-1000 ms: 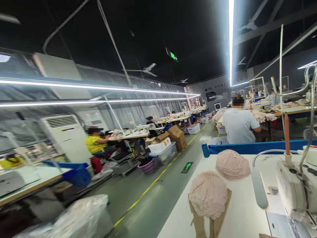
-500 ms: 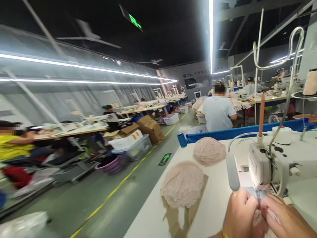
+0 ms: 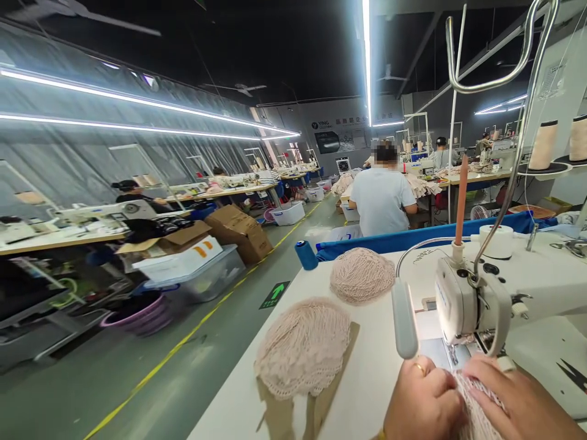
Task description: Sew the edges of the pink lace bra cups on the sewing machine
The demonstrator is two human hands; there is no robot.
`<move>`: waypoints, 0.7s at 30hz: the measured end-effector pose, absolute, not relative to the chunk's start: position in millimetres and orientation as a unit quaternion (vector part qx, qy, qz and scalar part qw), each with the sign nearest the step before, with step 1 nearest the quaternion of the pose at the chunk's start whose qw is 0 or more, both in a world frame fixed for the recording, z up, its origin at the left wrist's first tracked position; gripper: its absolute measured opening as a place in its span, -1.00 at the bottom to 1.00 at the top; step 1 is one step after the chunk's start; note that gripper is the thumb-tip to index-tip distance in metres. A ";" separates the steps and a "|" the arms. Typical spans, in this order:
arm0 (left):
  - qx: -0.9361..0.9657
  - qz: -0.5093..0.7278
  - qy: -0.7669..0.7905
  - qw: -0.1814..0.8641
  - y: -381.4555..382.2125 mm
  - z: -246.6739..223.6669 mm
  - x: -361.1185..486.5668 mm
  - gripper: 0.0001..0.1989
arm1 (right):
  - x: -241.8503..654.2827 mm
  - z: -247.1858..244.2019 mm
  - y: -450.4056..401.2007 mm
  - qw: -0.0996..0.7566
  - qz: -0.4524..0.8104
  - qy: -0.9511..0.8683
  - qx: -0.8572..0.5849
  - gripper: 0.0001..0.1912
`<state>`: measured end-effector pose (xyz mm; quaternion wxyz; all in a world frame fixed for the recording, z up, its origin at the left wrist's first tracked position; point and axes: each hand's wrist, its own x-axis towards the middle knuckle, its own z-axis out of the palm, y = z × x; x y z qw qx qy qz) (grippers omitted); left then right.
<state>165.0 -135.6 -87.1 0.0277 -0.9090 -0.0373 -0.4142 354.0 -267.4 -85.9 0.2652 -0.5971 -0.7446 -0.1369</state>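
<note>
Pale pink lace fabric [image 3: 474, 406] runs toward the presser foot of a white sewing machine [image 3: 458, 299]. My left hand [image 3: 424, 397], with a ring on one finger, is closed on the fabric's left edge, just in front of the needle area. Across its right side lies my right hand [image 3: 513, 391], fingers bent over the lace and pressing it down. Part of the lace is hidden beneath both hands. To the left, a gathered lace piece [image 3: 305, 348] rests on a brown cardboard piece [image 3: 334, 379]. Behind it sits another lace bundle [image 3: 362, 275].
A grey lamp [image 3: 404, 318] hangs left of the needle. Black scissors [image 3: 573, 374] lie at right. A blue thread spool [image 3: 306, 255] stands at the table's far corner, beside blue cloth [image 3: 367, 239]. A person in light blue [image 3: 383, 198] sits ahead; boxes line the aisle.
The head view has turned right, shifting the scene left. Relative to the needle, my hands have drawn back a little, and more lace shows between them.
</note>
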 end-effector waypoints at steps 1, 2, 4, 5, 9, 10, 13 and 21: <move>-0.909 -0.414 -0.038 0.031 -135.6 -87.8 164.6 -0.71 | 355.4 -84.7 -268.8 0.255 -0.136 -0.758 -0.585 -0.72; -0.909 -0.414 -0.039 0.035 -135.8 -88.7 164.3 -0.71 | 356.2 -84.1 -269.6 0.243 -0.132 -0.769 -0.577 -0.70; -0.908 -0.415 -0.041 0.041 -136.4 -90.7 163.7 -0.73 | 356.2 -84.4 -269.8 0.219 -0.125 -0.782 -0.570 -0.68; -0.908 -0.415 -0.044 0.043 -136.9 -91.7 163.7 -0.74 | 355.9 -84.7 -269.4 0.207 -0.124 -0.787 -0.567 -0.69; -0.900 -0.429 -0.059 0.055 -138.8 -93.5 165.1 -0.80 | 357.4 -83.8 -265.9 0.191 -0.148 -0.795 -0.557 -0.70; -0.897 -0.434 -0.061 0.060 -139.0 -93.4 165.8 -0.82 | 358.7 -83.1 -264.8 0.188 -0.158 -0.795 -0.555 -0.69; -0.893 -0.439 -0.066 0.073 -138.8 -92.7 168.2 -0.88 | 364.1 -82.1 -261.9 0.186 -0.200 -0.787 -0.553 -0.67; -0.897 -0.427 -0.073 0.087 -135.7 -89.4 173.3 -0.81 | 359.9 -64.2 -253.9 0.201 -0.319 -0.758 -0.532 -0.60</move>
